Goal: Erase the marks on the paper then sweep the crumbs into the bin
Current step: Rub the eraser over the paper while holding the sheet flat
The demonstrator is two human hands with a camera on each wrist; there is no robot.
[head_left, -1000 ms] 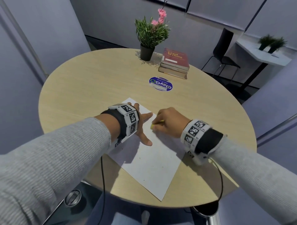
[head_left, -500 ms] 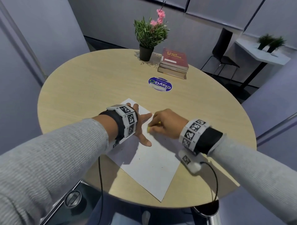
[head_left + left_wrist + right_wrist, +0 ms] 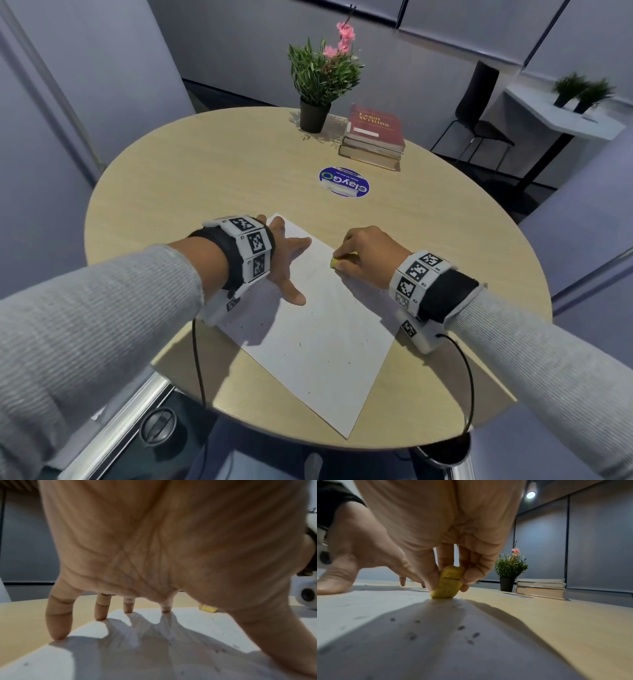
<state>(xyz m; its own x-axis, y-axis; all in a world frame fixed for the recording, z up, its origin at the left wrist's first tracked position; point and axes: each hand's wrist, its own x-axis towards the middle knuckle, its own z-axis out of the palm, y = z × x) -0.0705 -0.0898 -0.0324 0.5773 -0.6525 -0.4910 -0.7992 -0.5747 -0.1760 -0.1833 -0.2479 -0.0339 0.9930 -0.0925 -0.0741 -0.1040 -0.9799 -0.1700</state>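
Observation:
A white sheet of paper [image 3: 318, 335] lies on the round wooden table [image 3: 205, 178], near its front edge. My left hand [image 3: 284, 260] presses flat on the sheet's far left corner, fingers spread [image 3: 58, 623]. My right hand [image 3: 363, 257] pinches a yellow eraser [image 3: 335, 263] between thumb and fingers and holds its end down on the paper's right edge [image 3: 447, 584]. Several small dark crumbs [image 3: 460, 628] lie scattered on the paper in front of the eraser. The eraser [image 3: 207, 608] also shows past my left palm.
A potted plant [image 3: 318, 82], a stack of books [image 3: 373, 137] and a blue round sticker [image 3: 344, 181] sit at the table's far side. A dark round bin [image 3: 442, 452] stands below the table's front right edge. A black chair [image 3: 479, 113] stands behind.
My right hand with the eraser has slid left and then back right along the paper's far edge. The left hand stays pressed on the sheet.

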